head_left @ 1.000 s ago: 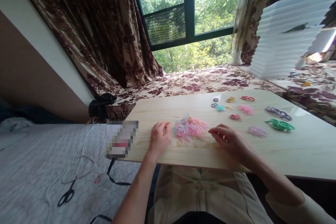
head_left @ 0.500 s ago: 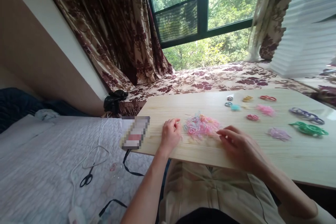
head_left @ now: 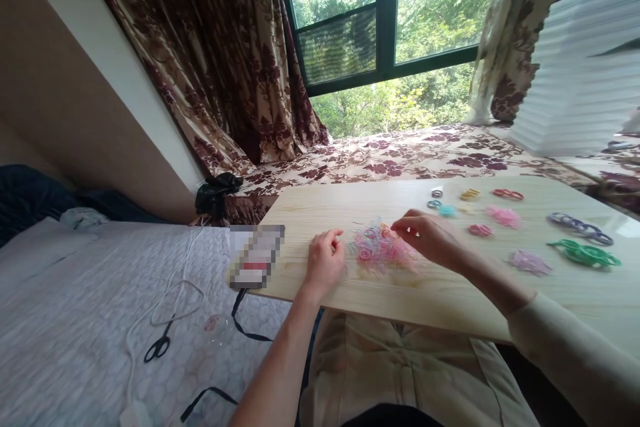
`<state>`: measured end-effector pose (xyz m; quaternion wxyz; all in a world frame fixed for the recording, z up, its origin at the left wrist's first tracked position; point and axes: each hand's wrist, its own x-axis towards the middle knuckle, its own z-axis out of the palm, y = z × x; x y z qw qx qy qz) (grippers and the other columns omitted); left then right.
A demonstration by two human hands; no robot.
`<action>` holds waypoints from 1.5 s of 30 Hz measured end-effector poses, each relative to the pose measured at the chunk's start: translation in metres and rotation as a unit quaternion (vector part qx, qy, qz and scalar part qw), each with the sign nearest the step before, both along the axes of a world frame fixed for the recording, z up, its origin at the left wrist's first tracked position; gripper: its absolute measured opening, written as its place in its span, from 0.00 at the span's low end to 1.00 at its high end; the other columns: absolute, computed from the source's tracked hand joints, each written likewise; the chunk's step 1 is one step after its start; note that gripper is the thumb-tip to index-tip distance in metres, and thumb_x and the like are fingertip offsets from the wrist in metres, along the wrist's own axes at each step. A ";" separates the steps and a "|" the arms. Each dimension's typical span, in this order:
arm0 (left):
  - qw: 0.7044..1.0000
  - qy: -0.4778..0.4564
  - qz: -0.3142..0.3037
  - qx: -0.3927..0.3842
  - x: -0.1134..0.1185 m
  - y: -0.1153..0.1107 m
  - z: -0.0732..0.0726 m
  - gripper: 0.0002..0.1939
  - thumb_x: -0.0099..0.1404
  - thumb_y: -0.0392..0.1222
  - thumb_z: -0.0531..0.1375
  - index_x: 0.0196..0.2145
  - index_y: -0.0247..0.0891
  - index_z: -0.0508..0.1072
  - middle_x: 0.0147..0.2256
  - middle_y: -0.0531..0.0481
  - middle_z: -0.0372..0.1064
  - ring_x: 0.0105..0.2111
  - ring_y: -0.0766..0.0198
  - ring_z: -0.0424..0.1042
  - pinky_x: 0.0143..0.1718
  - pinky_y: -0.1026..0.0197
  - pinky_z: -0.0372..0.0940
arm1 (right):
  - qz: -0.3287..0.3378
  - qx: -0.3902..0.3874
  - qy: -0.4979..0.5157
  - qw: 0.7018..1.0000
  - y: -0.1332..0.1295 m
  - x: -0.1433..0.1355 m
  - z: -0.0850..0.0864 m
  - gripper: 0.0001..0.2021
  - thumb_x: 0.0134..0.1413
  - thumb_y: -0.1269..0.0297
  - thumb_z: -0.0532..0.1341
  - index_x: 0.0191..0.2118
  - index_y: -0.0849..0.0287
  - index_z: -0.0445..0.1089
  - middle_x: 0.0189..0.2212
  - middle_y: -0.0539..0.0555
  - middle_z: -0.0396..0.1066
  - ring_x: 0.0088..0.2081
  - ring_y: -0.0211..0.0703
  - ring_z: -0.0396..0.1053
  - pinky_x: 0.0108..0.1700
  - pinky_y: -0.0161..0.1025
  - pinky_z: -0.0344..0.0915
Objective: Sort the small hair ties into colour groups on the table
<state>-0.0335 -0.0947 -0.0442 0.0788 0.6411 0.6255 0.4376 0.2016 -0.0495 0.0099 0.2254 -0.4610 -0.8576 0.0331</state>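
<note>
On the pale wooden table lies a loose pile of small pastel elastic bands [head_left: 380,250], mostly pink with some blue and yellow. My left hand [head_left: 326,259] rests just left of the pile, its fingers loosely curled and no object showing in them. Over the pile's upper right edge, my right hand [head_left: 425,237] has thumb and fingertips drawn together; whatever may be between them is too small to make out. Farther right are sorted clusters: turquoise bands [head_left: 447,211], pink bands [head_left: 504,216] and lilac bands [head_left: 530,262].
Green hair ties [head_left: 585,253] and purple hair ties [head_left: 580,227] lie at the table's right, red ties [head_left: 508,194] at the back. A blurred-out phone [head_left: 257,257] sits on the left edge. Scissors [head_left: 157,348] and cables are on the bed.
My right hand has moved up and left, from the pile's lower right side to its upper right edge. My left hand has stayed in place.
</note>
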 end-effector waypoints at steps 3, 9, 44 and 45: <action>1.000 0.003 0.000 0.002 0.000 -0.001 0.000 0.12 0.63 0.33 0.56 0.42 0.37 0.77 0.34 0.47 0.75 0.40 0.59 0.72 0.49 0.54 0.67 | 0.016 -0.009 -0.022 1.000 0.010 -0.013 0.003 0.15 0.57 0.70 0.56 0.39 0.52 0.81 0.38 0.54 0.77 0.28 0.36 0.70 0.33 0.34 0.63; 1.000 0.006 0.003 0.003 0.001 -0.002 0.000 0.11 0.63 0.34 0.57 0.42 0.38 0.77 0.33 0.48 0.74 0.39 0.59 0.72 0.49 0.54 0.67 | 0.031 -0.017 -0.051 0.998 0.017 -0.022 0.002 0.14 0.54 0.72 0.58 0.39 0.51 0.81 0.38 0.54 0.75 0.33 0.38 0.71 0.33 0.32 0.61; 1.000 -0.025 -0.013 -0.013 -0.005 0.002 -0.006 0.12 0.62 0.36 0.57 0.41 0.35 0.78 0.33 0.46 0.75 0.37 0.58 0.72 0.47 0.54 0.66 | -0.266 -0.016 0.077 0.961 -0.009 0.142 0.020 0.10 0.48 0.58 0.61 0.31 0.54 0.78 0.25 0.54 0.76 0.27 0.47 0.71 0.28 0.39 0.61; 1.000 -0.025 -0.013 -0.013 -0.005 0.002 -0.007 0.12 0.62 0.37 0.57 0.41 0.35 0.78 0.33 0.46 0.75 0.37 0.58 0.72 0.47 0.54 0.66 | -0.271 -0.017 0.062 0.960 -0.006 0.142 0.020 0.10 0.48 0.58 0.61 0.30 0.53 0.79 0.25 0.54 0.76 0.27 0.47 0.71 0.28 0.39 0.60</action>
